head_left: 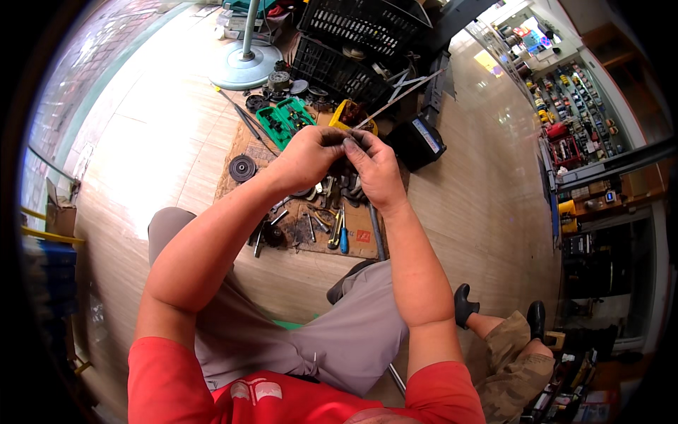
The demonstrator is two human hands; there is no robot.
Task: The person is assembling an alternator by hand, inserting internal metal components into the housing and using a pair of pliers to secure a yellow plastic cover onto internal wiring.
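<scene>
Both hands meet in front of me, raised over the work spot, and their fingertips touch. My left hand [311, 154] is closed, its thumb and fingers pinched together. My right hand [378, 168] pinches at the same point from the other side; the fingers are darkly smudged. Whatever sits between them is small, dark and mostly covered. Beneath, a flattened cardboard sheet [302, 247] carries greasy metal parts, sockets and hand tools, among them a screwdriver with a blue handle [344, 241]. A black grooved pulley [242, 168] lies to the left. Beyond the hands are a green tool case [280, 121] and a yellow tray [342, 113].
Black plastic crates [339, 67] stand at the back, beside a round pale stand base [246, 65]. A black battery-like box [417, 143] sits right of the cardboard. Another person's shoes [464, 306] and legs are at lower right. Stocked shelves [575, 109] line the right.
</scene>
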